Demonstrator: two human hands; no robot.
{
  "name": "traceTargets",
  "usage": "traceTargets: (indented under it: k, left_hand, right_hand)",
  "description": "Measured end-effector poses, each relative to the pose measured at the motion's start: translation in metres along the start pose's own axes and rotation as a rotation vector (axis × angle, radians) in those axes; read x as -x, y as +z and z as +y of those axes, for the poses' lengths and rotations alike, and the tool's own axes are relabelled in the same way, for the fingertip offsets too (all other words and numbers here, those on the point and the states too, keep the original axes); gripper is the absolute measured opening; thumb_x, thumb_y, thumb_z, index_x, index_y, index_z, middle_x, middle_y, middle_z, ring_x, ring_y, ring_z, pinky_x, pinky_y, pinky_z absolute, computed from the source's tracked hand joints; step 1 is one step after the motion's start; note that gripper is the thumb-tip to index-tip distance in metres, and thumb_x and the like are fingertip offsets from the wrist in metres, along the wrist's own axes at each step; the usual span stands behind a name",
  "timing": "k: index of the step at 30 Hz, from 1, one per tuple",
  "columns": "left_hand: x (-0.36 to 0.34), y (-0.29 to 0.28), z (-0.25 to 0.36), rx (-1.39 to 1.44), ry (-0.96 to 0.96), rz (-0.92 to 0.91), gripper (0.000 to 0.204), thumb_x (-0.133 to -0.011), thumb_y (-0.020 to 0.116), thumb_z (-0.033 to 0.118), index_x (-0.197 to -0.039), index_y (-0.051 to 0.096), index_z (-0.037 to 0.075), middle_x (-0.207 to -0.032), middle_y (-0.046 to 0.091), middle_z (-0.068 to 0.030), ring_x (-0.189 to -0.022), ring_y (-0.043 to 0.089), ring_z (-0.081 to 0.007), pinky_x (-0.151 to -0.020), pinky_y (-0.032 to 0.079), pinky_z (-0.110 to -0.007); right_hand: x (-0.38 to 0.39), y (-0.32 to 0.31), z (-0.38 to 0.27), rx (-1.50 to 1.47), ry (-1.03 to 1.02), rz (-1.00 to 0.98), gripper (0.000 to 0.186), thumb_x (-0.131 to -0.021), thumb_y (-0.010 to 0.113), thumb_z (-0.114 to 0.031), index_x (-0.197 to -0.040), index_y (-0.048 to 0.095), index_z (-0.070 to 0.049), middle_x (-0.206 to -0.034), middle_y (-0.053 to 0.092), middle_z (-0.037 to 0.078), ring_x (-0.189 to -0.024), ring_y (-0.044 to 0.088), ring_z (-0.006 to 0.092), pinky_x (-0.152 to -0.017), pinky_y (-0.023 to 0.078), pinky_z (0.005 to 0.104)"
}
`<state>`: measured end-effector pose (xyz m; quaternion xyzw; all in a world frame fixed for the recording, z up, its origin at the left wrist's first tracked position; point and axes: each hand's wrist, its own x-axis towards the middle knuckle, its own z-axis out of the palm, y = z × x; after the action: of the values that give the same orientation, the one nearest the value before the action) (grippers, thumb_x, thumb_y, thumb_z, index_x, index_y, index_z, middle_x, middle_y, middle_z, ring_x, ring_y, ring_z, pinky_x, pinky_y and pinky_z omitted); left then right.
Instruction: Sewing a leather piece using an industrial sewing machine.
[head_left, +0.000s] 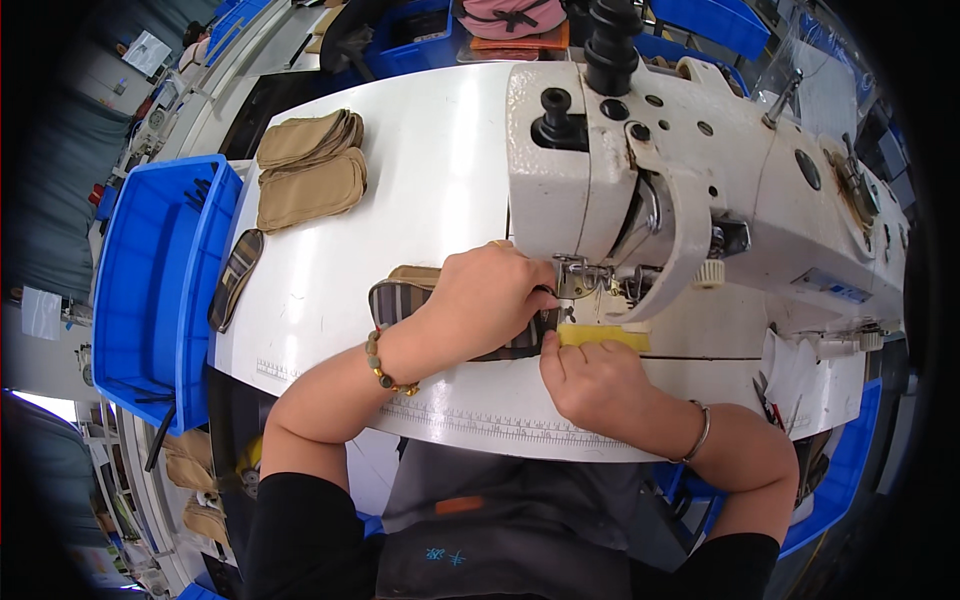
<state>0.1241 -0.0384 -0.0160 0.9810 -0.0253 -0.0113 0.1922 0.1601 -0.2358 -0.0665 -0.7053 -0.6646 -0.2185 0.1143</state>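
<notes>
A striped fabric piece with a dark edge and tan backing (396,300) lies on the white table below the needle area of a sewing machine (590,180). My left hand (485,300) reaches over it, fingers pinched at its right end close to the presser foot (575,280). Just right of there, my right hand (605,385) has its fingers curled together at the piece's near right corner. A yellow strip (605,337) lies flat beyond the right knuckles. The fingertips of both hands partly hide what they grip.
Stacked tan fabric pieces (312,170) lie at the table's far left. Another striped piece (237,280) rests on the left edge, beside a blue bin (150,290) with dark strips. Small scissors (768,400) lie at the right. A ruler scale runs along the near edge.
</notes>
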Motion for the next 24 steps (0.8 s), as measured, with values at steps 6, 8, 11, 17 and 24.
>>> traceTargets:
  k: [6, 8, 11, 17, 24]
  left_hand:
    - [-0.001, 0.001, -0.001, -0.014, -0.013, 0.000, 0.016, -0.085, 0.075, 0.028, -0.087, 0.075, 0.011, -0.075, 0.069, -0.0095, -0.081, 0.069, -0.0292, -0.065, 0.055, -0.042]
    - [-0.001, 0.003, -0.003, -0.024, 0.003, 0.022, 0.017, -0.085, 0.075, 0.029, -0.087, 0.075, 0.011, -0.074, 0.069, -0.0097, -0.080, 0.069, -0.0292, -0.064, 0.054, -0.042]
    - [-0.001, 0.004, -0.004, -0.012, -0.006, 0.018, 0.019, -0.084, 0.076, 0.029, -0.086, 0.075, 0.011, -0.075, 0.069, -0.0098, -0.082, 0.068, -0.0295, -0.067, 0.054, -0.042]
    - [-0.005, 0.011, -0.013, 0.102, 0.011, 0.096, 0.018, -0.078, 0.082, 0.025, -0.083, 0.074, 0.010, -0.077, 0.069, -0.0094, -0.089, 0.066, -0.0307, -0.074, 0.053, -0.042]
    - [-0.015, 0.023, -0.027, 0.113, 0.066, 0.129, 0.014, -0.078, 0.080, 0.022, -0.085, 0.075, 0.011, -0.077, 0.071, -0.0083, -0.081, 0.068, -0.0317, -0.070, 0.052, -0.042]
  right_hand:
    - [-0.001, -0.003, 0.000, -0.001, 0.017, -0.008, 0.028, -0.075, 0.066, -0.006, -0.099, 0.070, 0.008, -0.060, 0.053, 0.000, -0.051, 0.054, 0.0122, -0.047, 0.042, 0.0278]
    - [-0.001, -0.003, 0.000, -0.007, 0.020, -0.014, 0.028, -0.075, 0.066, -0.006, -0.100, 0.070, 0.008, -0.060, 0.053, 0.000, -0.050, 0.054, 0.0129, -0.047, 0.043, 0.0286]
    - [0.000, -0.002, -0.001, -0.028, 0.043, -0.028, 0.029, -0.076, 0.066, -0.007, -0.101, 0.070, 0.007, -0.061, 0.054, 0.001, -0.050, 0.055, 0.0141, -0.046, 0.043, 0.0299]
    - [0.000, -0.005, -0.001, -0.084, 0.083, -0.074, 0.031, -0.078, 0.065, -0.009, -0.105, 0.069, 0.005, -0.062, 0.056, 0.003, -0.050, 0.058, 0.0166, -0.047, 0.046, 0.0322]
    - [0.001, 0.001, 0.006, -0.049, 0.102, -0.098, 0.032, -0.079, 0.064, -0.009, -0.108, 0.069, 0.003, -0.068, 0.060, 0.004, -0.055, 0.061, 0.0185, -0.048, 0.048, 0.0332]
